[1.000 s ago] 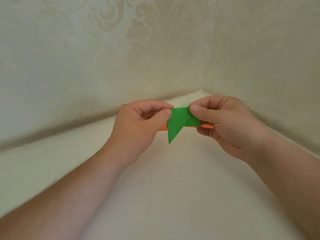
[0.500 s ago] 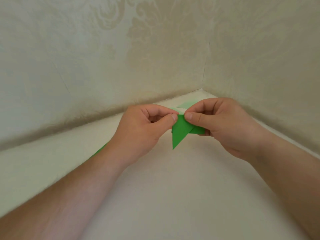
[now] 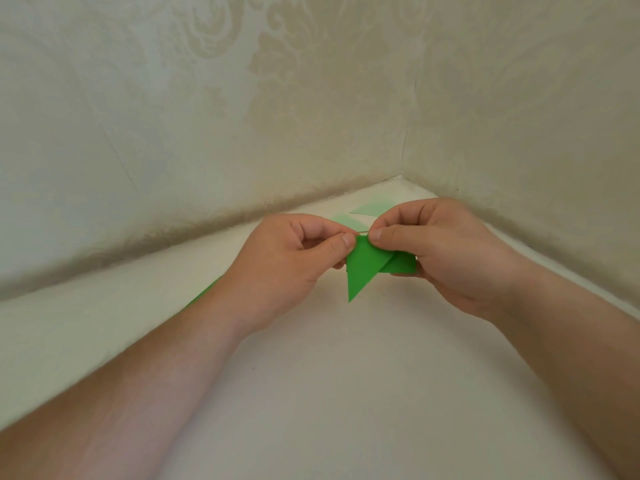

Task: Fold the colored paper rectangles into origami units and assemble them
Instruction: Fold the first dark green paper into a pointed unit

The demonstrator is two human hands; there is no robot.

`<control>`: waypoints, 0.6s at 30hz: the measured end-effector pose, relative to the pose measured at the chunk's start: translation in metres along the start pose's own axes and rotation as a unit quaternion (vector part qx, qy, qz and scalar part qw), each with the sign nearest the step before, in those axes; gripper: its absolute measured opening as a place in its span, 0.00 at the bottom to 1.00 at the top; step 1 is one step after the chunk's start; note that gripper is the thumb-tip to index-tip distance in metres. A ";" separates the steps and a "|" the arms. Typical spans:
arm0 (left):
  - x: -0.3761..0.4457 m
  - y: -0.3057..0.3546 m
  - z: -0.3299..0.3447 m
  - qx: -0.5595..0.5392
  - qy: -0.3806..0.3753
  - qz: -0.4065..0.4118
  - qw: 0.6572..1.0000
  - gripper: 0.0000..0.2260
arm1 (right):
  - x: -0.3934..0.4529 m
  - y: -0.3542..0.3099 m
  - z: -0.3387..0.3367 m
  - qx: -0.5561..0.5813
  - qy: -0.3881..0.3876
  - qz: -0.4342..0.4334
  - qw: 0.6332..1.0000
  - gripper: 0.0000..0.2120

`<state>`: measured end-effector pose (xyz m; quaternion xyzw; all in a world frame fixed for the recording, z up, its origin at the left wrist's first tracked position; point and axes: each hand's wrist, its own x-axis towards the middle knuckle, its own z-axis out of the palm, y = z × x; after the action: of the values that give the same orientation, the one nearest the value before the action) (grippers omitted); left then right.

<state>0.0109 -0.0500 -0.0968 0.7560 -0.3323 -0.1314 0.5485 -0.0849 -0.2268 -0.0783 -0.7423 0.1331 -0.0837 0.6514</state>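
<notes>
Green folded paper unit (image 3: 363,268) held mid-air above pale matte tabletop (image 3: 346,393), smooth, crisp-creased: triangular flap, tip pointing 6 o'clock, band running toward 3 o'clock. Left hand (image 3: 287,265) pinches top corner, thumb against curled forefinger. Right hand (image 3: 446,251) pinches top edge, other fingers curled under band. Pale green paper pieces (image 3: 375,206) lie flat at 12 o'clock near corner of damask-patterned walls (image 3: 242,98). Green strip (image 3: 202,294) peeks at 9 o'clock beside left wrist.

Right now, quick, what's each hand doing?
Left hand: closed, pinching the green folded paper at its top left corner.
Right hand: closed, pinching the same paper from the right.
</notes>
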 end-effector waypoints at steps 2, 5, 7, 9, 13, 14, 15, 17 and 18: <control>0.000 -0.001 -0.001 -0.001 -0.012 -0.002 1.000 0.06 | 0.000 0.000 0.000 -0.016 0.000 0.002 1.000 0.06; 0.001 -0.002 -0.002 -0.007 -0.020 0.003 1.000 0.06 | 0.000 0.000 0.001 -0.029 0.005 0.000 1.000 0.07; 0.002 -0.003 -0.001 -0.012 -0.004 0.009 1.000 0.06 | 0.000 0.000 0.000 -0.007 0.000 0.000 1.000 0.06; 0.003 -0.003 -0.001 -0.026 0.018 0.014 0.999 0.06 | 0.000 0.000 -0.001 0.030 -0.016 0.010 0.999 0.03; 0.004 -0.005 -0.002 -0.014 0.016 0.029 0.999 0.06 | 0.003 0.002 -0.003 0.026 -0.008 0.012 1.000 0.02; 0.004 -0.005 -0.002 -0.001 0.011 0.034 0.999 0.07 | 0.004 0.002 -0.003 0.014 -0.001 0.009 1.000 0.03; 0.003 -0.004 -0.002 0.008 0.007 0.038 0.999 0.07 | 0.004 0.003 -0.003 0.006 0.005 0.006 1.000 0.04; 0.002 -0.003 -0.003 0.014 0.004 0.044 0.999 0.07 | 0.005 0.004 -0.004 -0.004 0.014 -0.002 1.000 0.04; 0.001 -0.002 -0.003 0.016 0.005 0.046 0.999 0.07 | 0.006 0.004 -0.004 -0.008 0.018 -0.007 1.000 0.03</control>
<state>0.0140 -0.0486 -0.0971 0.7489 -0.3662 -0.0971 0.5437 -0.0811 -0.2330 -0.0820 -0.7469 0.1400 -0.1002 0.6423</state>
